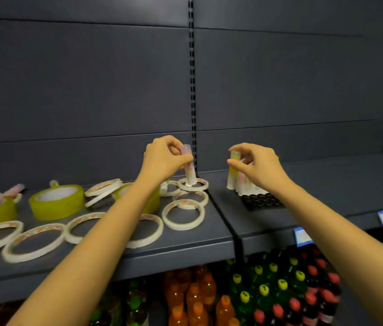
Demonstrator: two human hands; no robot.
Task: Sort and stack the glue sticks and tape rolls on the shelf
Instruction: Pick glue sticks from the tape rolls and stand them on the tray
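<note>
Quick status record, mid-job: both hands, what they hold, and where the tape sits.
left hand: pinches pink stick, upright, base inside a thin tape ring
right hand: pinches yellow stick among sticks standing in black tray
thin rings: scattered, mostly flat, on left shelf
wide rolls: yellow-green, left, behind the rings

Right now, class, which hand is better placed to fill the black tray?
Right: the right hand holds its yellow stick at the black tray; the left hand holds a pink stick inside a tape ring.

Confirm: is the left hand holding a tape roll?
No, the left hand pinches a pink glue stick upright, its base within a thin tape roll.
</note>
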